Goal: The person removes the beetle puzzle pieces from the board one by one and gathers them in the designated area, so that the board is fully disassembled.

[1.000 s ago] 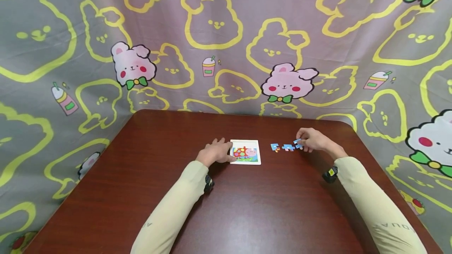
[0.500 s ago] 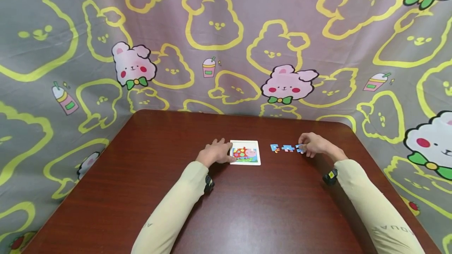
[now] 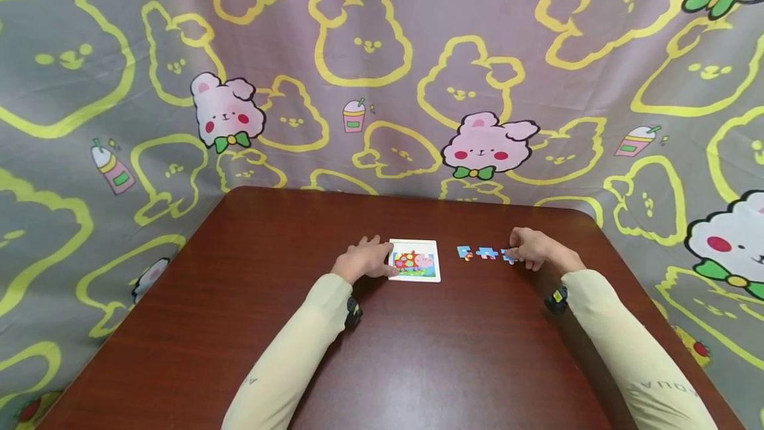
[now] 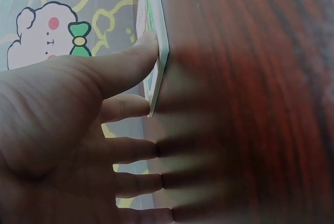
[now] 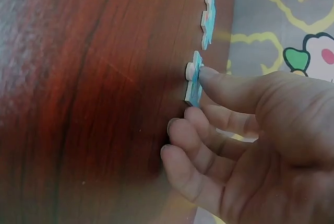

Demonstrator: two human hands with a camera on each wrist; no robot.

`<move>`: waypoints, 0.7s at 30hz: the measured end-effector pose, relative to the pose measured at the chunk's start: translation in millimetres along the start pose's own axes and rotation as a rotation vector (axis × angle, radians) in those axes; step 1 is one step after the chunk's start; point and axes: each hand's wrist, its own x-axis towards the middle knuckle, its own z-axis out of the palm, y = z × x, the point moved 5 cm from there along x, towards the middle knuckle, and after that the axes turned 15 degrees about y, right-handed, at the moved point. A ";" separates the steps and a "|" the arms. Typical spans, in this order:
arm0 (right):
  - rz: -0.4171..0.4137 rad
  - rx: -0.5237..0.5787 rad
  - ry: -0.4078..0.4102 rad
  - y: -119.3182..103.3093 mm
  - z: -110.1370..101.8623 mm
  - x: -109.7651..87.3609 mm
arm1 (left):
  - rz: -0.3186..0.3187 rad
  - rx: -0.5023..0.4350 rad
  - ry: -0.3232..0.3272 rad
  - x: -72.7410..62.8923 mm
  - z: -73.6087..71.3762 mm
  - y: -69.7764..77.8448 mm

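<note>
A white puzzle tray (image 3: 414,246) lies at mid-table, its lower part filled with a picture of a pink pig-like figure and red with spots. My left hand (image 3: 361,259) rests at its left side with fingers stretched out. In the left wrist view the thumb (image 4: 136,59) lies over the tray's edge, while the other fingertips reach down to the tabletop. To the right, my right hand (image 3: 532,249) pinches a blue puzzle piece (image 5: 194,84) lying low at the tabletop, thumb on its face and the other fingers curled beside it.
Two more blue puzzle pieces, one at left (image 3: 464,253) and one in the middle (image 3: 487,253), lie in a row between tray and right hand. The dark red-brown wooden table (image 3: 418,344) ends at a cartoon-printed cloth (image 3: 400,38) behind it.
My right hand has lowered the puzzle piece from a raised, tilted position to the tabletop, at the right end of the row. My left hand and the tray have stayed in place.
</note>
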 end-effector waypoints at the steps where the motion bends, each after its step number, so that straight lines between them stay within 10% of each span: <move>1: 0.004 -0.014 -0.004 -0.2 0.1 -0.8 | 0.000 -0.001 -0.004 -0.6 0.8 0.0; 21: -0.186 0.040 0.076 -66.1 6.7 9.4 | -0.004 -0.007 -0.009 -3.5 0.5 -2.0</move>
